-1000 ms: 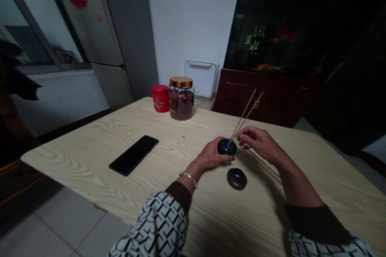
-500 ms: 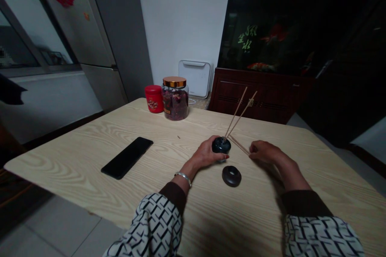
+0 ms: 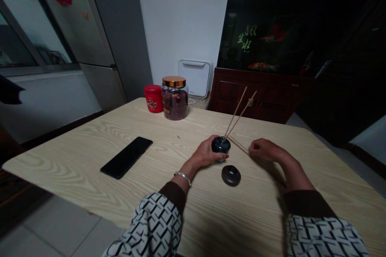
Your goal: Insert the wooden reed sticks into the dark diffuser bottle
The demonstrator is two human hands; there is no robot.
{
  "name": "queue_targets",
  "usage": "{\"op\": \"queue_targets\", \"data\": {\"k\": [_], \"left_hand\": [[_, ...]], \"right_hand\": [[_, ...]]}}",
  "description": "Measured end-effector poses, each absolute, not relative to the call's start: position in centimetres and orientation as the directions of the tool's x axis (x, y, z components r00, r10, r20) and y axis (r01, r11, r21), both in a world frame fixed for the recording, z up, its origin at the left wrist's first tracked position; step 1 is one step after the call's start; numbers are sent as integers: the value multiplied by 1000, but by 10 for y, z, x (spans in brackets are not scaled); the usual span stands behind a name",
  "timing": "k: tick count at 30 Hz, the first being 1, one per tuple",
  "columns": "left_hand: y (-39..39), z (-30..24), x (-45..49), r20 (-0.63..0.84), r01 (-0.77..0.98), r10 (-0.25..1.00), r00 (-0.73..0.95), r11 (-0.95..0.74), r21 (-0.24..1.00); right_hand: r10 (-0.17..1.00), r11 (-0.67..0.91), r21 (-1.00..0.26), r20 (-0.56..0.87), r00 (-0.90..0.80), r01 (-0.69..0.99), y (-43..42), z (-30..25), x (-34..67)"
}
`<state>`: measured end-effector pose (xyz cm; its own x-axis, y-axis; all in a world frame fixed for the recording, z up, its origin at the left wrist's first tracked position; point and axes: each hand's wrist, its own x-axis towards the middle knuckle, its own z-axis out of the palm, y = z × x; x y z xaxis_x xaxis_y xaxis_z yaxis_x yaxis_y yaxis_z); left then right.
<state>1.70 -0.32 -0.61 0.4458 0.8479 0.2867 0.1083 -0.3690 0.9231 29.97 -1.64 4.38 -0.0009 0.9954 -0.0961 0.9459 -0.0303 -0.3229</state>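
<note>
My left hand (image 3: pixel 208 153) is wrapped around a small, dark, glossy diffuser bottle (image 3: pixel 220 145) on the table. Two thin reed sticks (image 3: pixel 237 115) stand tilted in its mouth. To the right, my right hand (image 3: pixel 265 150) is closed, fingertips pinched on another reed stick (image 3: pixel 239 145). That stick slants low from beside the bottle's neck to my fingers; its course beneath the hand is partly hidden. Just in front of the bottle lies a round dark brown cap (image 3: pixel 231 176) with a hole in its centre.
A black phone (image 3: pixel 126 157) lies on the left of the wooden table (image 3: pixel 90 140). Toward the back edge stand a red canister (image 3: pixel 153 98) and a glass jar (image 3: pixel 175 102) with a copper lid. A tiny brown scrap (image 3: pixel 178 137) lies mid-table. Behind is a fish tank (image 3: pixel 265 40).
My right hand has turned slightly, and its wrist has shifted a little to the right. The left hand, bottle and standing sticks look the same.
</note>
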Motion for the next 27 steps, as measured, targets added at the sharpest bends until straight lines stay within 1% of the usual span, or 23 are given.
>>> {"op": "queue_targets", "data": {"k": [3,7,9,11,13,15,18,20,22,24,25,27], "left_hand": [[-3,-7,17,285,106,850,443,-365,925],[-4,-6,17,291,96,847,444,-369,925],[-4,-5,17,293,89,845,447,-368,925],[-5,-4,17,294,80,843,450,-366,927],[-6,-3,17,290,70,842,454,-359,931],[-6,-3,17,281,67,844,457,-348,935],[-7,-2,16,272,72,848,454,-339,938],[-7,-1,16,272,72,849,454,-339,938],[-7,-1,16,271,72,848,455,-338,938],[-7,-2,17,270,72,847,458,-338,939],[-7,-2,17,271,72,846,459,-339,938],[-6,-3,17,274,75,847,456,-343,936]], "right_hand": [[993,7,-316,-112,-45,949,-17,53,297],[994,12,-324,-98,-46,946,-18,57,296],[995,38,-370,-73,-69,928,-17,58,297],[996,58,-464,-39,-85,884,-18,60,299],[998,57,-597,12,-62,800,-20,67,300],[994,74,-727,108,7,682,-23,78,297],[938,133,-860,269,217,493,-32,98,287],[877,212,-913,335,346,347,-37,112,276],[826,326,-925,379,418,195,-42,123,264],[781,443,-893,427,456,76,-46,131,251],[758,492,-870,451,470,40,-47,134,245],[708,569,-822,504,494,23,-48,136,232]]}}
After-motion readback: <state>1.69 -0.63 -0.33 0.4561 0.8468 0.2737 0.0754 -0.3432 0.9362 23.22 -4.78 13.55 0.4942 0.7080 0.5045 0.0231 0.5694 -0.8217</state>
